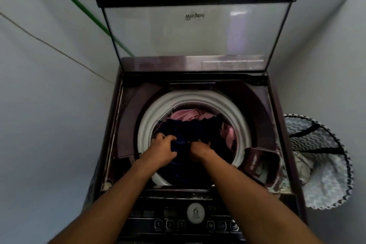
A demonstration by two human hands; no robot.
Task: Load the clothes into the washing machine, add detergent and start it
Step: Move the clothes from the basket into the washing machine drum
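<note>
Head view: both arms reach down into the open top-loading washing machine (265,117), lid (190,31) standing upright at the back. The left hand (163,149) sits at the near-left of the drum, fingers curled and bunching the dark navy garment (190,127). The right hand (200,149) is just beside it, knuckles up, fingers dug down into the same dark cloth; its fingertips are buried, so I cannot tell whether they pinch or only press. The navy garment lies on top of the load, inside the white drum ring (150,119), with pink clothing (184,115) showing behind it and at the right side. At the front-right corner of the machine the detergent drawer (261,162) is pulled open. Along the near edge runs the control panel (196,222), its round dial reading 6. To the right of the machine, on the floor, stands a zigzag-patterned laundry basket (324,180) with pale cloth inside.
</note>
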